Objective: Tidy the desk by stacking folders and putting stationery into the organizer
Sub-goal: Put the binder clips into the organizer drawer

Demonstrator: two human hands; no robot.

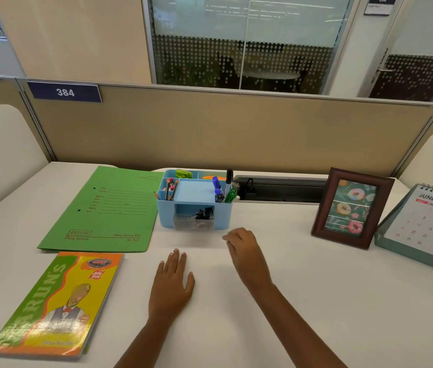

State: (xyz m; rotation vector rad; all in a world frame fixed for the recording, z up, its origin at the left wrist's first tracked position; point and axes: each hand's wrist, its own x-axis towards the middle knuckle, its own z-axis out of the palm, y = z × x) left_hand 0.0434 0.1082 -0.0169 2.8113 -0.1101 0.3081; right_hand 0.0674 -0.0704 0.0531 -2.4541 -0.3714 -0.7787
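A light blue organizer [167,216] stands at the middle back of the white desk [303,288]. It holds pencils on its left, markers [219,187] on its right and binder clips in a clear front drawer [194,221]. A green folder [106,211] lies flat to its left. In front of that folder lies an orange and yellow notebook [56,301]. My left hand [172,282] rests flat on the desk, fingers slightly apart, holding nothing. My right hand [244,251] hovers just in front of the organizer's right corner, fingers loosely curled, with nothing in it.
A brown picture frame [318,208] stands at the right, and a desk calendar [427,227] showing June beside it. A cable slot [281,189] runs along the back edge behind the organizer. A beige partition [223,128] closes off the back of the desk.
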